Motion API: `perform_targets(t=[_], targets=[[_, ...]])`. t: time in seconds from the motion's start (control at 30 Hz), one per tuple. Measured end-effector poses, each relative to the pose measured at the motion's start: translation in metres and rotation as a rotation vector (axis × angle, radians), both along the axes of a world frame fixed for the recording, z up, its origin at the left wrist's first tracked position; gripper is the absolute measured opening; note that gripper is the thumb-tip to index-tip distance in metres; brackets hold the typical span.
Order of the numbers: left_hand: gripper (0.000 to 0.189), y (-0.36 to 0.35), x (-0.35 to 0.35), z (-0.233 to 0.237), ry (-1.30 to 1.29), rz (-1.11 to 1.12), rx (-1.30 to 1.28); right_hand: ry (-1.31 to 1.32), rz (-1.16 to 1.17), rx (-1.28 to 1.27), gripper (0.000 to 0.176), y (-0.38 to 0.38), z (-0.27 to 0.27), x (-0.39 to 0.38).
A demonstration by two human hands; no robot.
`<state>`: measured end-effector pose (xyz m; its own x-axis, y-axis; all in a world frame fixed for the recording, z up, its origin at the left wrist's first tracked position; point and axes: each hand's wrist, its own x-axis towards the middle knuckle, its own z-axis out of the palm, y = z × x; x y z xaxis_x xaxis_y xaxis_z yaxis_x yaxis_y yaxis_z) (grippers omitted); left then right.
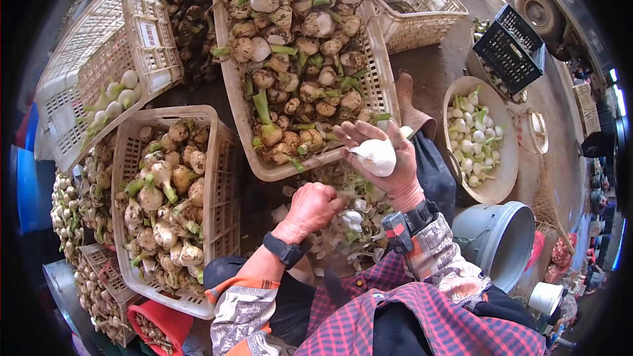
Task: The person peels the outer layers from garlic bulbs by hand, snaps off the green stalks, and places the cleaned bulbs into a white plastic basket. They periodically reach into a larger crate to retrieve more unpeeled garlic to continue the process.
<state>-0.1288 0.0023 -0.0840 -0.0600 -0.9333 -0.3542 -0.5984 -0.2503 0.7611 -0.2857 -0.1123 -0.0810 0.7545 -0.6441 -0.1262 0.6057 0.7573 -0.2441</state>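
My right hand (389, 158) is palm up with a clean white garlic bulb (377, 157) resting in it, the fingers curled around its side. My left hand (312, 208) is closed, low over a pile of peeled skins (343, 240); what it holds, if anything, is hidden. A white bulb or piece (352, 219) lies on the skins between my hands. Beyond them stands a large crate (264, 170) full of dirty, unpeeled bulbs with green stems. Another crate (210, 191) of unpeeled bulbs is at the left.
A round basin (504, 171) with clean bulbs stands at the right, above a metal bucket (514, 250). A tipped crate (86, 86) holds several clean bulbs. Also around are a black crate (511, 46), a red bucket (175, 326) and a white crate (422, 23).
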Motion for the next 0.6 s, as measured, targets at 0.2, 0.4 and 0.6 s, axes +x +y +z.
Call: perform_targets(t=[0.2, 0.4, 0.6], targets=[[0.074, -0.002, 0.009, 0.034, 0.844, 0.380, 0.103, 0.337, -0.069, -0.264, 0.056, 0.008, 0.008, 0.013], [0.049, -0.003, 0.013, 0.012, 1.399, 0.544, 0.048, 0.820, -0.268, -1.544, 0.095, 0.039, 0.033, 0.034], [0.053, 0.001, 0.032, 0.030, 1.202, 0.552, -0.203, 0.901, -0.041, -1.210, 0.052, 0.013, 0.040, 0.016]])
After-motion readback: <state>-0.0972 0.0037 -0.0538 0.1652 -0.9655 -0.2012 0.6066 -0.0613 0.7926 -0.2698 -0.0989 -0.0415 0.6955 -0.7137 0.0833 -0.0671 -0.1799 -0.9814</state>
